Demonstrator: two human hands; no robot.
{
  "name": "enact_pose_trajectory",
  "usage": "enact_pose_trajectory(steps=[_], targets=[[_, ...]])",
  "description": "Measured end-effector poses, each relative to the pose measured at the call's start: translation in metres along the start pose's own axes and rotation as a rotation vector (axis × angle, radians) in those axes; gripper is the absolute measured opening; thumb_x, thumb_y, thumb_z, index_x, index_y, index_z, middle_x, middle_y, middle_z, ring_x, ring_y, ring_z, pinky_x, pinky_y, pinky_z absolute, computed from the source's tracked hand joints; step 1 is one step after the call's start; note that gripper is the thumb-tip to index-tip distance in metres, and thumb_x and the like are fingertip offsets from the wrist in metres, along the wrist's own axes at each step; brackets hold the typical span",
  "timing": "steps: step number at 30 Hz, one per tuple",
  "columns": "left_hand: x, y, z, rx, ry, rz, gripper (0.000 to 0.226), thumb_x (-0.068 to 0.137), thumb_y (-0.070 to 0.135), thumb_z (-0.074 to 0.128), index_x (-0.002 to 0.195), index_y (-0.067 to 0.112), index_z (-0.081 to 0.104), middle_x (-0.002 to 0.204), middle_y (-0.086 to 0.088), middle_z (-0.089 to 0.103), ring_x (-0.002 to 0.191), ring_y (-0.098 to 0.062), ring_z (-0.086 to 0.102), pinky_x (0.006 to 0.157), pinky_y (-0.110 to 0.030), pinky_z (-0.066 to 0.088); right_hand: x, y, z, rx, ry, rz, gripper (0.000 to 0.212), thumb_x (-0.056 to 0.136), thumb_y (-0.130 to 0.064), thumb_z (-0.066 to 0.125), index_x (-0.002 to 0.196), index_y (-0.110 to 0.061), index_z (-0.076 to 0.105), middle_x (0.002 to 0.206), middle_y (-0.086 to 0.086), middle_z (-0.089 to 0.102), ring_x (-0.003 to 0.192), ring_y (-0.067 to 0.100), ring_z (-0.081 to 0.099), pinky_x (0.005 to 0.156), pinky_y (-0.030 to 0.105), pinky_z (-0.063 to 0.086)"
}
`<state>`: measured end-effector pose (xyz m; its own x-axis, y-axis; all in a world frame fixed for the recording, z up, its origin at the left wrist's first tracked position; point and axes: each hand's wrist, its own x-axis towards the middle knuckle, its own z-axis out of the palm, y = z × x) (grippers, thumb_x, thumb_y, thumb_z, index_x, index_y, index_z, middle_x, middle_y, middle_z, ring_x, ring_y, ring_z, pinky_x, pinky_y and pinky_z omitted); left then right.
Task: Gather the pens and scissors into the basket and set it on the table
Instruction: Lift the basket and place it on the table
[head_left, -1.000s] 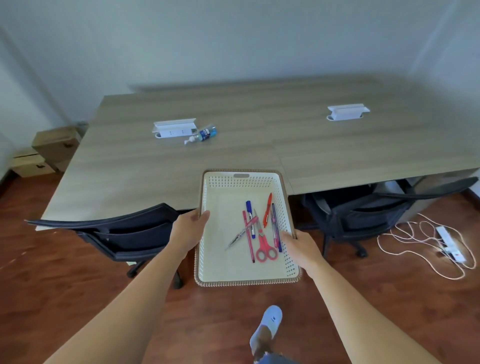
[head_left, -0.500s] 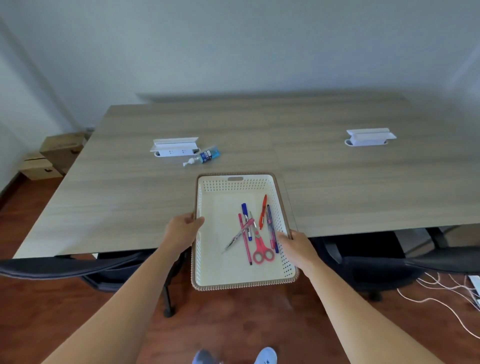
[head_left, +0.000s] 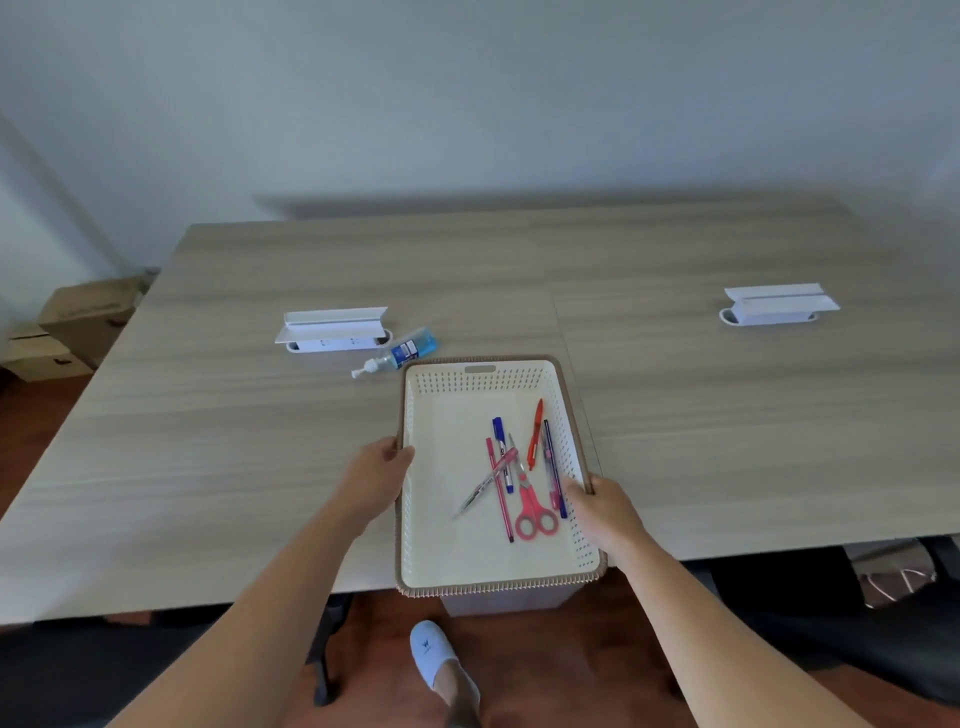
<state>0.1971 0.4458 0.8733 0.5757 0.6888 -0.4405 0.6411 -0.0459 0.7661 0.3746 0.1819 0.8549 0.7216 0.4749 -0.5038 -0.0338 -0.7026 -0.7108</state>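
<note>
A cream perforated basket (head_left: 447, 551) with a brown rim is held over the front part of the wooden table (head_left: 208, 441), its near end jutting past the table's front edge. My left hand (head_left: 376, 475) grips its left rim and my right hand (head_left: 605, 512) grips its right rim. Inside lie pink-handled scissors (head_left: 532, 512) and several pens (head_left: 501, 454), among them an orange one (head_left: 535, 434) and a blue one. Whether the basket touches the tabletop is unclear.
A small blue-labelled pump bottle (head_left: 397, 353) lies just beyond the basket's far left corner. Two white socket boxes (head_left: 335, 330) (head_left: 776, 306) sit further back. Cardboard boxes (head_left: 78, 322) stand at the left; dark chairs are under the table's front edge.
I have stepped closer to the table and both hands have carried the basket forward, from in front of the table edge to over the tabletop. The grips are unchanged.
</note>
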Motion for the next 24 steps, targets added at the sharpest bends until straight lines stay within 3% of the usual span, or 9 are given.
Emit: enact_pose_trajectory(steps=[3,7,11,14,17,20,24], targets=[[0.035,0.017,0.002,0.056,0.018,0.006,0.026,0.105,0.026,0.052,0.095,0.015,0.074,0.083,-0.003,0.074,0.077,-0.025,0.066,0.068,-0.032,0.047,0.035,-0.007,-0.001,-0.046,-0.022,0.022,0.046,0.112,-0.049,0.043,0.111,-0.016,0.075,0.101,0.016,0.082,0.096,0.041,0.078,0.085,0.056,0.064],[0.092,0.033,0.006,0.098,-0.005,-0.059,0.023,0.103,0.020,0.052,0.090,0.012,0.070,0.077,-0.004,0.068,0.069,-0.022,0.060,0.060,-0.029,0.042,0.084,-0.017,-0.006,-0.068,-0.004,0.043,0.038,0.111,-0.044,0.047,0.111,-0.017,0.074,0.097,0.009,0.083,0.092,0.036,0.081,0.083,0.056,0.067],[0.132,0.036,0.017,0.107,-0.002,-0.123,0.018,0.098,0.018,0.053,0.096,0.007,0.067,0.083,-0.005,0.068,0.081,-0.029,0.063,0.069,-0.034,0.045,0.116,-0.012,-0.008,-0.091,0.018,0.077,0.030,0.108,-0.033,0.045,0.121,-0.025,0.072,0.107,0.002,0.082,0.092,0.025,0.081,0.080,0.052,0.068],[0.150,0.036,0.030,0.072,-0.005,-0.165,0.017,0.099,0.014,0.054,0.112,0.010,0.065,0.099,-0.006,0.070,0.093,-0.029,0.065,0.079,-0.034,0.048,0.137,0.008,-0.006,-0.090,-0.023,0.109,0.040,0.107,-0.031,0.041,0.133,-0.035,0.071,0.124,-0.011,0.079,0.108,0.011,0.077,0.090,0.039,0.066],[0.175,0.032,0.046,0.001,-0.021,-0.224,0.033,0.097,0.012,0.056,0.129,0.012,0.061,0.116,-0.007,0.071,0.106,-0.032,0.068,0.088,-0.038,0.054,0.155,0.012,-0.010,-0.059,-0.039,0.150,0.042,0.104,-0.029,0.044,0.133,-0.039,0.073,0.126,-0.014,0.079,0.116,0.011,0.075,0.099,0.041,0.063],[0.196,0.023,0.061,-0.035,-0.028,-0.266,0.044,0.095,0.012,0.056,0.139,0.015,0.056,0.126,-0.007,0.070,0.115,-0.032,0.067,0.100,-0.044,0.056,0.172,0.012,-0.014,-0.020,-0.040,0.189,0.038,0.106,-0.024,0.051,0.124,-0.047,0.075,0.115,-0.021,0.081,0.107,0.006,0.077,0.091,0.037,0.066],[0.215,0.012,0.080,-0.146,0.004,-0.348,0.050,0.091,0.011,0.056,0.140,0.020,0.054,0.123,-0.006,0.071,0.113,-0.032,0.070,0.100,-0.052,0.059,0.203,0.015,-0.021,-0.025,-0.051,0.192,0.042,0.102,-0.019,0.057,0.123,-0.052,0.072,0.113,-0.021,0.081,0.101,0.008,0.079,0.079,0.038,0.069]])
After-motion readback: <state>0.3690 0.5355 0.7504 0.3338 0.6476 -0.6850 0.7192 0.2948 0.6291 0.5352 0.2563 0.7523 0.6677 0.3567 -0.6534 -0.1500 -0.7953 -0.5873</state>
